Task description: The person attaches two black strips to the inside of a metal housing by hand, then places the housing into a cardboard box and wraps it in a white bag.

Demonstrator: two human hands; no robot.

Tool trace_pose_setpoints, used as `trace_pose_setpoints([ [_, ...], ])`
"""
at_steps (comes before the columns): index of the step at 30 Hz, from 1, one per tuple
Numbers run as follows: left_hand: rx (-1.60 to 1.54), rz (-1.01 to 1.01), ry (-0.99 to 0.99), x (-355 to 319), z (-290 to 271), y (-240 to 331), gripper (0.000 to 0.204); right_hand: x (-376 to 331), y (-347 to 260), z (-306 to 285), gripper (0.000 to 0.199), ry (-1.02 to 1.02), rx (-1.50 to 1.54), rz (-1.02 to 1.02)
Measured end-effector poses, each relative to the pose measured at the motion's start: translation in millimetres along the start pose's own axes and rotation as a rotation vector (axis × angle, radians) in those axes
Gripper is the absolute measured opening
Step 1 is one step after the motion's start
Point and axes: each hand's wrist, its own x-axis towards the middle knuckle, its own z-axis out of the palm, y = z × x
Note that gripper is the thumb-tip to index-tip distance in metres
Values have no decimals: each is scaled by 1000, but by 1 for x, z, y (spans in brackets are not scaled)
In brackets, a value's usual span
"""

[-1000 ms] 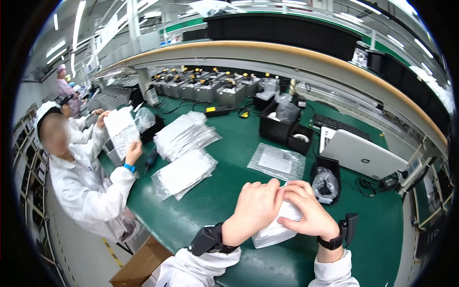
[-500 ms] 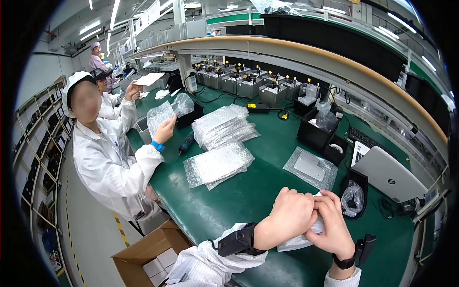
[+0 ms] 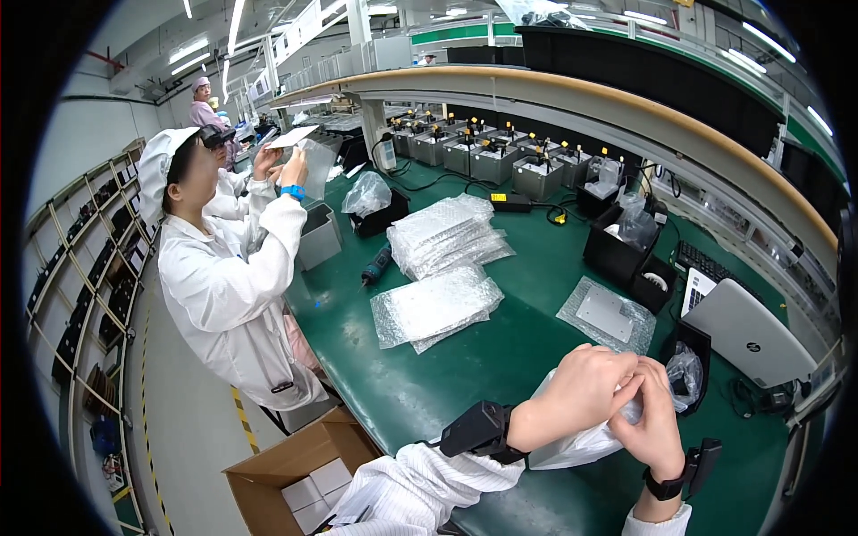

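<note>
At the near right of the table lies a white, plastic-wrapped package point(image 3: 572, 453), largely covered by my hands. My left hand point(image 3: 581, 390) is closed, its fingers curled at the package's upper part. My right hand point(image 3: 654, 420) is bent against it, thumb and fingers drawn together on the clear wrapping. The fingertips of both hands meet, and exactly what they pinch is partly hidden. Just beyond them, a flat light-grey plate point(image 3: 606, 314) rests on a bubble-wrap bag point(image 3: 636, 329).
Stacked bubble-wrapped panels point(image 3: 442, 299) lie mid-table near a power screwdriver point(image 3: 377, 265). A laptop point(image 3: 746, 326) and black bins point(image 3: 617, 241) stand right; a cardboard box point(image 3: 259, 482) is lower left. At left, a co-worker point(image 3: 232, 250) holds a clear bag beside a white panel.
The view has shifted, moving the scene rightward. My hands remain together at the package, and more white wrapping shows. The co-worker has raised the clear bag to the white panel.
</note>
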Motion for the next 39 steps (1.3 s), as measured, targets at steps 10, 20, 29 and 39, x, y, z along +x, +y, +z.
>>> trace_pose_setpoints([
  [10,-162,58,166,8,2,8,36,-5,5,6,36,111,-89,-8],
  [20,-626,-89,284,3,-14,7,41,3,-6,-9,45,42,25,-3],
  [29,-998,-46,404,7,-16,-2,49,1,10,3,15,194,280,215],
  [39,-934,-277,326,16,-40,-8,52,-5,16,9,38,349,495,281],
])
